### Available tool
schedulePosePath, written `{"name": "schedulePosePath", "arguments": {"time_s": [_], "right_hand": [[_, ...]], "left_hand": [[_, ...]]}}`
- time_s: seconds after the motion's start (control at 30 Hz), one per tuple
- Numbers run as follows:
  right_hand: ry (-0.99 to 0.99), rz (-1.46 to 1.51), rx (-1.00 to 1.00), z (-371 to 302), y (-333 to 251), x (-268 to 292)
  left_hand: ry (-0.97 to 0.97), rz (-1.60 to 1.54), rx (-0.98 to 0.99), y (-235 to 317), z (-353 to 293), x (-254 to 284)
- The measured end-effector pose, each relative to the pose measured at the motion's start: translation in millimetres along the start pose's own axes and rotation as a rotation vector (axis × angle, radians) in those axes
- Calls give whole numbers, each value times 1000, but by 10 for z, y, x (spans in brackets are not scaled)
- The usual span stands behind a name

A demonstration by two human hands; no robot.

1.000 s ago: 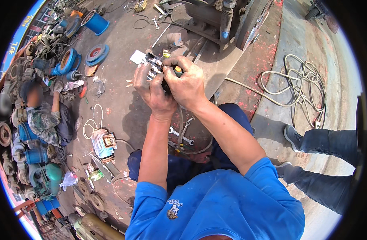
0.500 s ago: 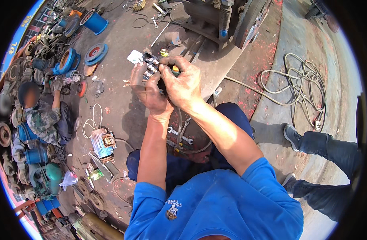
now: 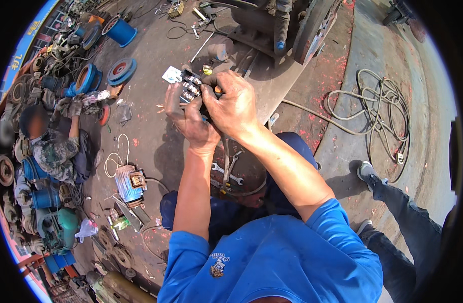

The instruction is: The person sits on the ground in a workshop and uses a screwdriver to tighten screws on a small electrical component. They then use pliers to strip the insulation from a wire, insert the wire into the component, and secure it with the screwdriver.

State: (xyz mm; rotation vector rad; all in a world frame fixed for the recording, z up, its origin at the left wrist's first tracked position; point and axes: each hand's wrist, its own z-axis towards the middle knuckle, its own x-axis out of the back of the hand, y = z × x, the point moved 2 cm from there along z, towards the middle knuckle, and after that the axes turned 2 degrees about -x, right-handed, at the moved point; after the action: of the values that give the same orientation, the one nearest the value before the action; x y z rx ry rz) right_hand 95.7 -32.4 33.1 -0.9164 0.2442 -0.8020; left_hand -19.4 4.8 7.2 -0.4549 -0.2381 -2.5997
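My left hand is closed around a small black block with rows of bright metal contacts, probably an electrical terminal block or switch. A white flap stands out from its upper left side. My right hand is curled at the block's right edge, thumb and forefinger against it. An orange end of some piece shows between these fingers; the rest of it is hidden by the hand. A yellow-green item lies just beyond my fingers.
Open-end wrenches lie between my knees. A blue motor stands to the left, near a crouching person among piled machine parts. Heavy machinery stands ahead. Coiled cable and another person's legs are on the right.
My hands stay on the block, and my right fingers now cover more of the orange-ended piece. The standing person's legs have shifted at the right. The crouching person's hands have moved slightly.
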Motion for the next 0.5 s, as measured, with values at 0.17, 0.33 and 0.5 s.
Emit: {"name": "schedulePosePath", "arguments": {"time_s": [0.17,0.33,0.5], "right_hand": [[78,20,23,-5,18,-68],[77,35,33,-9,18,-60],[-16,42,-75,1,7,-47]], "left_hand": [[15,-42,9,-25,-11,-31],[22,-17,-34,2,-4,-6],[78,-49,-12,-39,-29,-76]]}}
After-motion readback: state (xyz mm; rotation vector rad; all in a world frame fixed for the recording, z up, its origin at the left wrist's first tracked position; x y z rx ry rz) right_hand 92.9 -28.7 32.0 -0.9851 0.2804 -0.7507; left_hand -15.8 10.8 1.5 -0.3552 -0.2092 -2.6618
